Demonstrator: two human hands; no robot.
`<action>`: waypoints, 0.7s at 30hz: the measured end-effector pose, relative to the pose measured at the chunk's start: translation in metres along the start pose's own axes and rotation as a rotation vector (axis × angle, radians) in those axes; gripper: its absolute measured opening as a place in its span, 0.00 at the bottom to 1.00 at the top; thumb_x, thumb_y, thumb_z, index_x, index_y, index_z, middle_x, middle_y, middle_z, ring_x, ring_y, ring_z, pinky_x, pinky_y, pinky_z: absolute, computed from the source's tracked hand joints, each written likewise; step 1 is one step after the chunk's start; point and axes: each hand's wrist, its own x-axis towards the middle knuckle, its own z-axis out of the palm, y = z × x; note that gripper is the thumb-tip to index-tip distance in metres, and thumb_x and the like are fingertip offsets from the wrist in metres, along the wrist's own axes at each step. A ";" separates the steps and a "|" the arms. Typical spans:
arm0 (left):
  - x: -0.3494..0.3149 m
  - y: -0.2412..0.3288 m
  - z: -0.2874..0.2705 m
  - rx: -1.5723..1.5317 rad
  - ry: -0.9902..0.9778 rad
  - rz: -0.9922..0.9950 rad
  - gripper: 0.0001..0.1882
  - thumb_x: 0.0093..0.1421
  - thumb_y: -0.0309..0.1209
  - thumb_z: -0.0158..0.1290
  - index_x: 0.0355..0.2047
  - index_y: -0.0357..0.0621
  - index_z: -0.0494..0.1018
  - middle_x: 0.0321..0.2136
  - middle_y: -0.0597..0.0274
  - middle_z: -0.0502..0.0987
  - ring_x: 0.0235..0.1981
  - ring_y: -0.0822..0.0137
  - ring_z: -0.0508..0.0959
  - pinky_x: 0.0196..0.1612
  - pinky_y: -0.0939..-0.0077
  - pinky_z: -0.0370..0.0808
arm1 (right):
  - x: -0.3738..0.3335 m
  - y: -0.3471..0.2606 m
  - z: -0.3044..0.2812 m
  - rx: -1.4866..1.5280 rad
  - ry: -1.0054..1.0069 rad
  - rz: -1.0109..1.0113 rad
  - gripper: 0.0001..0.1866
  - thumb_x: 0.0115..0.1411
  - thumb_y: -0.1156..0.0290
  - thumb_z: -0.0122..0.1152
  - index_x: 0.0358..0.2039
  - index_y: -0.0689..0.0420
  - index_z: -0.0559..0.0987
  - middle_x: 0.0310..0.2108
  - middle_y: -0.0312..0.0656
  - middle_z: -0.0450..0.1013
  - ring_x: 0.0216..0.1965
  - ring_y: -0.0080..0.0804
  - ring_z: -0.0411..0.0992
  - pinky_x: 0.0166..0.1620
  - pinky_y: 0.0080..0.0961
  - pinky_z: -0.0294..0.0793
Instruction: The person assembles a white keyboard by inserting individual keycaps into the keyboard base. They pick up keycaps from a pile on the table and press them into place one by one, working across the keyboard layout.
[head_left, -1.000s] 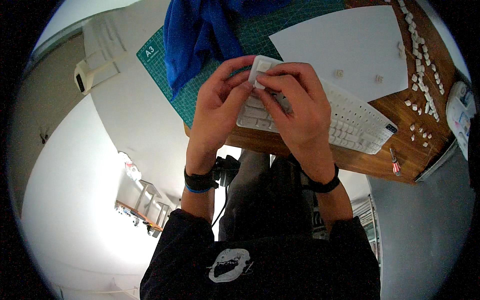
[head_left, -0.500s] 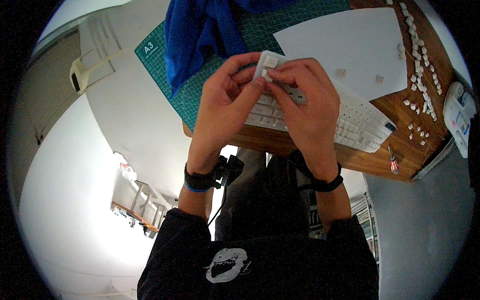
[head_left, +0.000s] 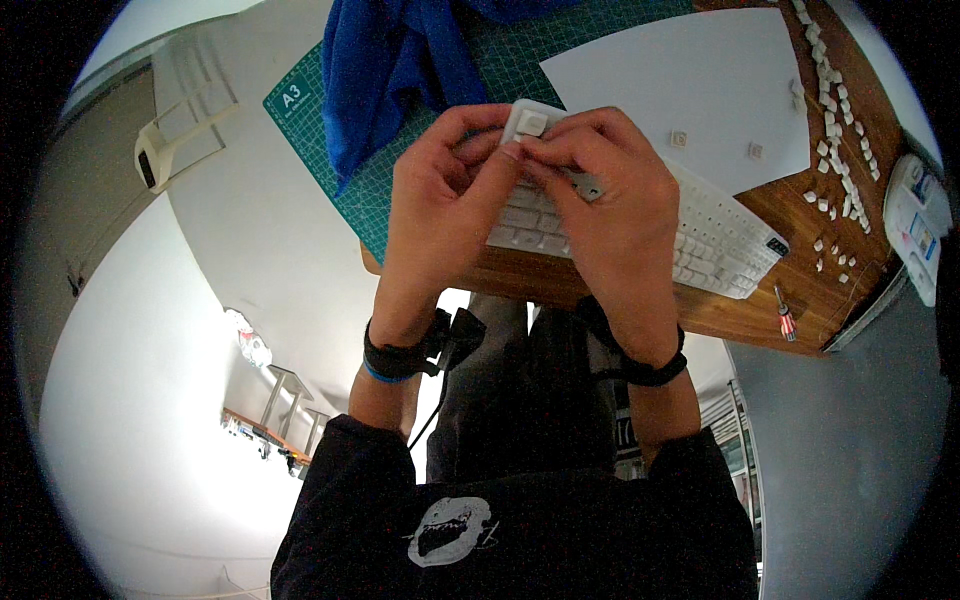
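A white keyboard (head_left: 735, 235) slants across the table's front edge, with its far-left corner raised between my hands. My left hand (head_left: 440, 195) is closed around that corner, thumb on top and fingers at the outer edge. My right hand (head_left: 625, 195) is pinched, with its thumb and index fingertips meeting the left thumb over the keyboard's upper row. A keycap in that pinch is mostly hidden by the fingertips. Just beyond them, a white corner keycap (head_left: 531, 123) is seated. Parts of the upper rows have bare switch places, while the nearer rows carry keycaps.
Beneath lies a green cutting mat (head_left: 345, 190) with a blue cloth (head_left: 365, 90). White paper (head_left: 700, 70) holds two loose keycaps. Several white keycaps (head_left: 832, 125) run along the brown table's right side. A screwdriver (head_left: 785, 318) lies near the front edge, and a pale device (head_left: 912, 235) stands far right.
My right fingertips have moved slightly left and closer to the left thumb, covering the keycap that showed between them. The whole view has shifted a little.
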 end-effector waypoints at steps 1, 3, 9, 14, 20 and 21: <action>0.001 -0.002 -0.002 0.005 -0.003 0.005 0.16 0.69 0.24 0.53 0.56 0.34 0.70 0.46 0.51 0.83 0.45 0.69 0.83 0.46 0.78 0.81 | -0.001 0.002 -0.002 -0.034 -0.005 -0.039 0.10 0.55 0.76 0.71 0.38 0.56 0.84 0.39 0.40 0.77 0.39 0.35 0.78 0.41 0.29 0.79; 0.003 -0.003 -0.004 0.037 0.011 -0.001 0.17 0.69 0.25 0.53 0.57 0.35 0.70 0.46 0.51 0.83 0.44 0.69 0.83 0.45 0.79 0.81 | -0.005 0.005 -0.005 -0.023 0.004 -0.058 0.11 0.56 0.75 0.70 0.41 0.55 0.85 0.40 0.40 0.78 0.40 0.34 0.78 0.42 0.29 0.79; 0.008 -0.008 -0.013 0.105 0.096 -0.061 0.19 0.68 0.28 0.56 0.58 0.38 0.70 0.45 0.53 0.83 0.43 0.69 0.83 0.44 0.78 0.81 | -0.012 0.055 -0.054 -0.409 0.190 0.033 0.11 0.61 0.69 0.67 0.44 0.56 0.82 0.40 0.45 0.77 0.41 0.48 0.76 0.45 0.41 0.77; 0.015 -0.019 -0.009 0.088 0.077 -0.044 0.21 0.67 0.27 0.57 0.58 0.36 0.67 0.48 0.52 0.82 0.46 0.68 0.82 0.47 0.76 0.80 | -0.005 0.081 -0.079 -0.500 0.121 0.253 0.13 0.61 0.65 0.68 0.41 0.60 0.80 0.39 0.48 0.77 0.39 0.50 0.77 0.45 0.41 0.76; 0.021 -0.034 -0.008 0.051 0.081 -0.093 0.22 0.67 0.26 0.57 0.59 0.35 0.67 0.49 0.52 0.81 0.46 0.66 0.82 0.47 0.73 0.80 | 0.014 0.087 -0.083 -0.538 -0.015 0.131 0.12 0.62 0.68 0.65 0.43 0.60 0.79 0.37 0.48 0.77 0.37 0.46 0.78 0.43 0.41 0.77; 0.021 -0.036 -0.006 0.036 0.080 -0.100 0.22 0.66 0.26 0.58 0.59 0.35 0.67 0.49 0.52 0.81 0.47 0.66 0.82 0.48 0.72 0.80 | 0.017 0.085 -0.083 -0.453 -0.003 0.122 0.11 0.62 0.69 0.65 0.43 0.59 0.79 0.37 0.47 0.77 0.37 0.45 0.79 0.43 0.40 0.77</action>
